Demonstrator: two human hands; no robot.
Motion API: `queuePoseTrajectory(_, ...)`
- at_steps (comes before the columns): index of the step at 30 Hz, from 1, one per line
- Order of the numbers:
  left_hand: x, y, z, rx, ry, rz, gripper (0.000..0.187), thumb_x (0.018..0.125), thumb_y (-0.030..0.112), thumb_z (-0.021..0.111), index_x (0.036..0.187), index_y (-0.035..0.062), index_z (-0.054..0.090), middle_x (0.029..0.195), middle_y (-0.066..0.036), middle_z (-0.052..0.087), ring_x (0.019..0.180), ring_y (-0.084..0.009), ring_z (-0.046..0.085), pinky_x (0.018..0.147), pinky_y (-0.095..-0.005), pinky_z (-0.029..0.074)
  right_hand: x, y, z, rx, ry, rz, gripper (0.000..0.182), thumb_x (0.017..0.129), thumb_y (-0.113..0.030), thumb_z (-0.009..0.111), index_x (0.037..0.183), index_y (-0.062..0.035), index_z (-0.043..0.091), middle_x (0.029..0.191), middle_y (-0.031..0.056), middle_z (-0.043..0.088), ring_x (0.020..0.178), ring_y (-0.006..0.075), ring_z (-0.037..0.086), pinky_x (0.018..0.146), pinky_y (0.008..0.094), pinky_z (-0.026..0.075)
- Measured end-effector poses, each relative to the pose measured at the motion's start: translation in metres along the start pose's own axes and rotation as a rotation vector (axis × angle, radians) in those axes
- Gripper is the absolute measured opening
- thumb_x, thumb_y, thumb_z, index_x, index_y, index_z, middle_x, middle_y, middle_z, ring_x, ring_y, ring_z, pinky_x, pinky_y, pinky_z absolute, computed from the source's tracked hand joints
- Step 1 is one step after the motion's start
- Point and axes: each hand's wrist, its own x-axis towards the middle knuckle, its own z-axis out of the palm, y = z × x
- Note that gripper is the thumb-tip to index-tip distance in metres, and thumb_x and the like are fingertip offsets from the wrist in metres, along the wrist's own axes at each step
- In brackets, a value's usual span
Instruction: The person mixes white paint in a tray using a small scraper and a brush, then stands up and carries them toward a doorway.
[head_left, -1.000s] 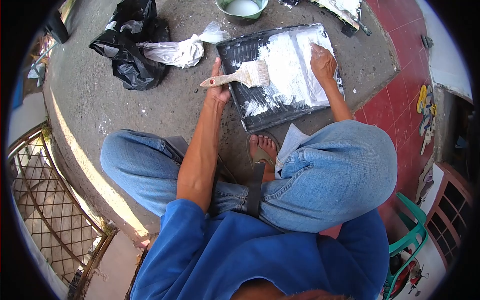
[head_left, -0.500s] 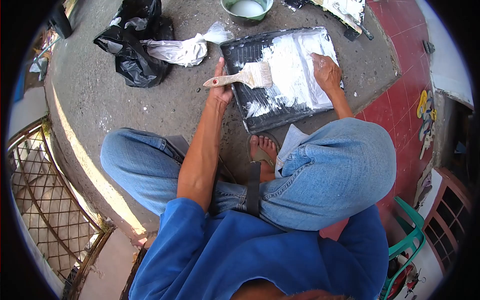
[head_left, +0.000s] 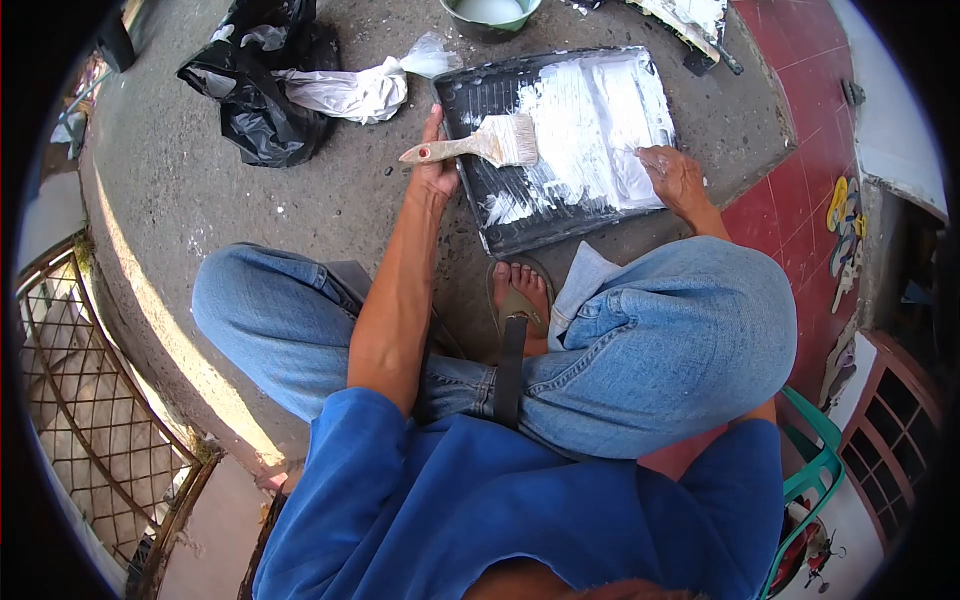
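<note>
A black paint tray (head_left: pixel 462 85) streaked with thick white paint lies on the ground before me. My left hand (head_left: pixel 437 172) grips its left edge, thumb pointing up along the side and the other fingers mostly hidden. Across that edge rests a wide paintbrush (head_left: pixel 490 140) with a worn wooden handle; the handle passes over my left hand, and the bristles lie toward the white paint. Over the tray's right side is my right hand (head_left: pixel 678 185), fingers bent together with the tips near the wet paint. Whether something small is between them I cannot make out.
A black plastic bag (head_left: pixel 265 110) and a whitish bundle in clear plastic (head_left: pixel 350 92) lie left of the tray. Beyond it stands a green bowl (head_left: pixel 490 15) of white liquid. Another paint-covered object (head_left: pixel 690 25) lies at upper right. Slippers (head_left: pixel 845 220) and a green chair (head_left: pixel 815 450) are on the right.
My right hand has shifted down and to the right over the tray, toward its right edge. The left hand and the brush keep their places on the tray; the whole view has shifted slightly.
</note>
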Motion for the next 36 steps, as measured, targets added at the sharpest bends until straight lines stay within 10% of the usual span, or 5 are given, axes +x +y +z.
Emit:
queuePoseTrajectory(16, 0.006, 0.0, -0.004, -0.03, -0.008, 0.006, 0.07, 0.078, 0.053, 0.061, 0.124, 0.0026, 0.047, 0.121, -0.015, 0.054, 0.11, -0.0272, 0.053, 0.098, -0.0434, 0.04, 0.053, 0.015, -0.013, -0.033, -0.016, 0.284, 0.022, 0.085, -0.02, 0.052, 0.099, -0.0106, 0.066, 0.099, 0.0122, 0.065, 0.089, 0.0309, 0.062, 0.078, 0.0387, 0.048)
queuePoseTrajectory(25, 0.005, 0.001, 0.009, -0.022, -0.008, 0.052, 0.068, 0.077, 0.054, 0.062, 0.119, 0.0027, 0.052, 0.115, -0.015, 0.057, 0.103, -0.0282, 0.057, 0.093, -0.0443, 0.044, -0.049, -0.027, 0.028, -0.176, -0.133, -0.139, 0.019, 0.083, -0.009, 0.05, 0.098, -0.0034, 0.059, 0.097, 0.0135, 0.063, 0.085, 0.0299, 0.061, 0.071, 0.0386, 0.05)
queuePoseTrajectory(36, 0.013, 0.003, 0.014, 0.052, -0.046, 0.123, 0.066, 0.077, 0.054, 0.061, 0.122, 0.0071, 0.05, 0.119, -0.015, 0.055, 0.106, -0.0299, 0.055, 0.095, -0.0463, 0.043, -0.027, -0.073, 0.03, -0.219, -0.105, -0.169, 0.015, 0.082, -0.009, 0.048, 0.091, -0.0019, 0.058, 0.09, 0.0108, 0.059, 0.086, 0.0248, 0.058, 0.072, 0.0357, 0.049)
